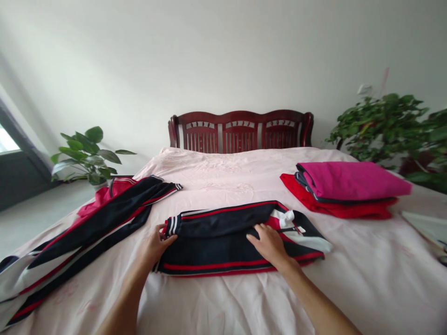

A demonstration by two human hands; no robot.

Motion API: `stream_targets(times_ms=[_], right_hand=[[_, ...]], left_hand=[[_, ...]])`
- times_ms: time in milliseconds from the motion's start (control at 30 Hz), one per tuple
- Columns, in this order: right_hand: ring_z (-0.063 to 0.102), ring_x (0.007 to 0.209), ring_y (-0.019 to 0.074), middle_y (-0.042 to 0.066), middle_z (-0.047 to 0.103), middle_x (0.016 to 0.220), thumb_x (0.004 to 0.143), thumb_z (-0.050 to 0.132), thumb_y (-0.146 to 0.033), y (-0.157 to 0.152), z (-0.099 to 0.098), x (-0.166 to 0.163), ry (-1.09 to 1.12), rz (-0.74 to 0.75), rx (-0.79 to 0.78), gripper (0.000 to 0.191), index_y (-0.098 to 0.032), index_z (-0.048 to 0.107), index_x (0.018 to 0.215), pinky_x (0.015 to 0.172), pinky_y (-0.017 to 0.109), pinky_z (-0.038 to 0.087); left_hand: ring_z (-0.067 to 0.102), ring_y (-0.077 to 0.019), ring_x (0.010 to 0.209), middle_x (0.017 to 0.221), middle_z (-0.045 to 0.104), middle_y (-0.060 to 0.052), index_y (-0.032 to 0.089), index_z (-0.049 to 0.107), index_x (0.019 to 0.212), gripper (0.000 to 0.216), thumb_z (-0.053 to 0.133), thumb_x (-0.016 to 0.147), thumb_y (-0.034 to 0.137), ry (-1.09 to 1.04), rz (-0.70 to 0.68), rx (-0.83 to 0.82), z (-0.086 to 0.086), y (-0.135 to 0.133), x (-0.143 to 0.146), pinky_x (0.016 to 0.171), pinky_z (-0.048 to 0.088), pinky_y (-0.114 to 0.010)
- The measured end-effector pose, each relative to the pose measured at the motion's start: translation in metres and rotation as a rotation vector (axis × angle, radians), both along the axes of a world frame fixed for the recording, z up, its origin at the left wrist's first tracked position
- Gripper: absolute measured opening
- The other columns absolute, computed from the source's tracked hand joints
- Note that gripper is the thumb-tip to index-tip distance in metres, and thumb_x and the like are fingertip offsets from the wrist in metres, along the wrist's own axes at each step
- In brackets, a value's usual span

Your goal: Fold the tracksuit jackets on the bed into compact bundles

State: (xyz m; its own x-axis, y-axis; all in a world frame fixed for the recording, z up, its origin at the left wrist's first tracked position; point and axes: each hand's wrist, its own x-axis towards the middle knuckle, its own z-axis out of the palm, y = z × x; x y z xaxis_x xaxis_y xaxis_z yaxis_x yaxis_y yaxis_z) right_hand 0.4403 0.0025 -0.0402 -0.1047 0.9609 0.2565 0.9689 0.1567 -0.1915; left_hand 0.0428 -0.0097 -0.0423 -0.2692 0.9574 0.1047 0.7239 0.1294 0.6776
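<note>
A dark navy jacket (223, 237) with red and white stripes lies partly folded on the pink bed sheet (223, 177) in front of me. My left hand (155, 244) pinches the striped cuff end at the jacket's left side. Resting flat on the jacket's middle right, my right hand (268, 243) has its fingers spread and pressing the fabric down, near the white collar part.
More navy, red and white garments (94, 223) lie spread at the left of the bed. A folded stack of magenta and red clothes (345, 188) sits at the right. A dark wooden headboard (240, 130) stands behind, with potted plants (85, 156) on both sides.
</note>
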Motion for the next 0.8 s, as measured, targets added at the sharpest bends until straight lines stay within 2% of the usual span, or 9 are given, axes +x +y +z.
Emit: stream_targets(times_ms=[100, 200, 367, 467, 567, 700, 800], right_hand=[[0.064, 0.101, 0.0255, 0.008, 0.071, 0.106, 0.087, 0.059, -0.035, -0.002, 0.001, 0.0, 0.132, 0.024, -0.038, 0.027, -0.022, 0.068, 0.109, 0.086, 0.033, 0.046], [0.064, 0.1, 0.023, 0.004, 0.072, 0.105, 0.086, 0.057, -0.028, -0.007, 0.002, 0.002, 0.238, 0.102, 0.007, 0.023, -0.025, 0.07, 0.105, 0.088, 0.032, 0.046], [0.061, 0.093, 0.0221, 0.004, 0.068, 0.091, 0.088, 0.052, -0.025, -0.017, 0.006, 0.01, 0.326, 0.331, 0.168, 0.018, -0.025, 0.069, 0.093, 0.089, 0.035, 0.045], [0.059, 0.09, 0.0211, 0.005, 0.062, 0.09, 0.092, 0.047, -0.027, -0.025, 0.01, 0.016, 0.431, 0.429, 0.233, 0.017, -0.023, 0.064, 0.093, 0.085, 0.034, 0.047], [0.059, 0.09, 0.021, 0.006, 0.059, 0.09, 0.092, 0.044, -0.025, -0.032, 0.013, 0.02, 0.505, 0.482, 0.324, 0.014, -0.023, 0.058, 0.09, 0.083, 0.034, 0.048], [0.059, 0.09, 0.0217, 0.006, 0.059, 0.09, 0.091, 0.045, -0.022, -0.029, 0.009, 0.022, 0.483, 0.474, 0.485, 0.012, -0.021, 0.056, 0.092, 0.081, 0.036, 0.049], [0.061, 0.095, 0.0233, 0.008, 0.063, 0.095, 0.089, 0.047, -0.018, -0.017, 0.0, 0.021, 0.348, 0.309, 0.462, 0.016, -0.018, 0.06, 0.099, 0.086, 0.039, 0.049]], left_hand=[[0.065, -0.0224, 0.072, 0.077, 0.067, -0.001, 0.015, 0.059, 0.112, 0.069, 0.07, 0.063, 0.062, -0.151, -0.041, 0.01, -0.005, 0.001, -0.009, 0.066, 0.048, -0.033], [0.063, -0.0216, 0.075, 0.079, 0.065, -0.001, 0.016, 0.062, 0.1, 0.059, 0.074, 0.06, 0.058, -0.21, -0.109, 0.021, -0.002, -0.001, -0.018, 0.069, 0.048, -0.032], [0.057, -0.0176, 0.072, 0.074, 0.062, 0.001, 0.019, 0.064, 0.076, 0.035, 0.075, 0.065, 0.05, -0.247, -0.312, -0.019, 0.023, -0.013, -0.023, 0.069, 0.044, -0.028], [0.052, -0.0144, 0.067, 0.071, 0.058, 0.002, 0.019, 0.062, 0.076, 0.031, 0.076, 0.068, 0.046, -0.375, -0.4, -0.037, 0.037, -0.024, -0.027, 0.065, 0.041, -0.026], [0.049, -0.0123, 0.063, 0.068, 0.055, 0.004, 0.019, 0.06, 0.076, 0.03, 0.078, 0.068, 0.042, -0.528, -0.443, -0.086, 0.043, -0.032, -0.032, 0.062, 0.04, -0.025], [0.051, -0.0118, 0.063, 0.068, 0.056, 0.004, 0.019, 0.06, 0.076, 0.031, 0.08, 0.067, 0.041, -0.591, -0.454, -0.071, 0.038, -0.027, -0.032, 0.061, 0.04, -0.024], [0.056, -0.0142, 0.063, 0.069, 0.062, 0.002, 0.018, 0.065, 0.078, 0.033, 0.079, 0.064, 0.044, -0.458, -0.333, 0.013, 0.024, -0.014, -0.028, 0.061, 0.043, -0.025]])
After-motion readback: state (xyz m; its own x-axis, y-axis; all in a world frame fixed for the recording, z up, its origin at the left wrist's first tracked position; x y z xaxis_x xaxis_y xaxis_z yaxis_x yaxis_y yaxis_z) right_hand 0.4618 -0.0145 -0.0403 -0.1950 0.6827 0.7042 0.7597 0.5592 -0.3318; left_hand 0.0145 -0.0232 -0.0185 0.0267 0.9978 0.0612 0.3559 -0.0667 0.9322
